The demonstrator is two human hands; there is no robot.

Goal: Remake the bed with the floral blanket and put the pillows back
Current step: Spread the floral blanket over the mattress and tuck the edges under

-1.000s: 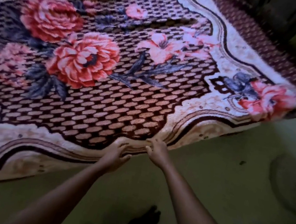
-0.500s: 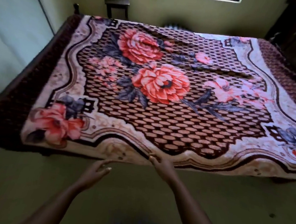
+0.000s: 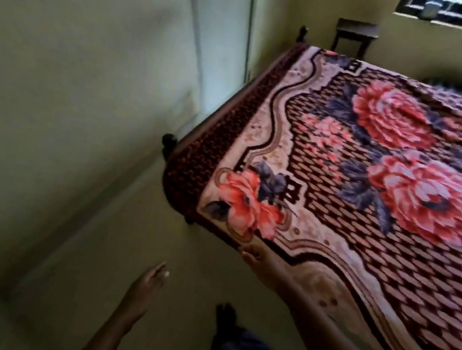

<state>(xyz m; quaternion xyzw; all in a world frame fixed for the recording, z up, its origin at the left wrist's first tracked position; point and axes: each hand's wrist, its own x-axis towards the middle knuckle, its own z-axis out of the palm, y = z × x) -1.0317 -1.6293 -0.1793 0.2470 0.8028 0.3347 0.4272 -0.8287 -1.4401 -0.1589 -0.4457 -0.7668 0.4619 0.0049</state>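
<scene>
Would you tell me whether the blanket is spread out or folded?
Spread: the blanket lies flat across the bed, its border reaching the near edge and corner.

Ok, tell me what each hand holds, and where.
Left hand holds nothing. Right hand touches the near edge of the floral blanket; a grip cannot be told.

Floral blanket (image 3: 368, 193) covers bed (image 3: 169, 141) — right hand (image 3: 260, 260) touches its edge, left hand (image 3: 148, 284) hovers.

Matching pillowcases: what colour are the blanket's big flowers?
Pinkish-red large flowers on the brown-checked plush blanket; head view.
</scene>
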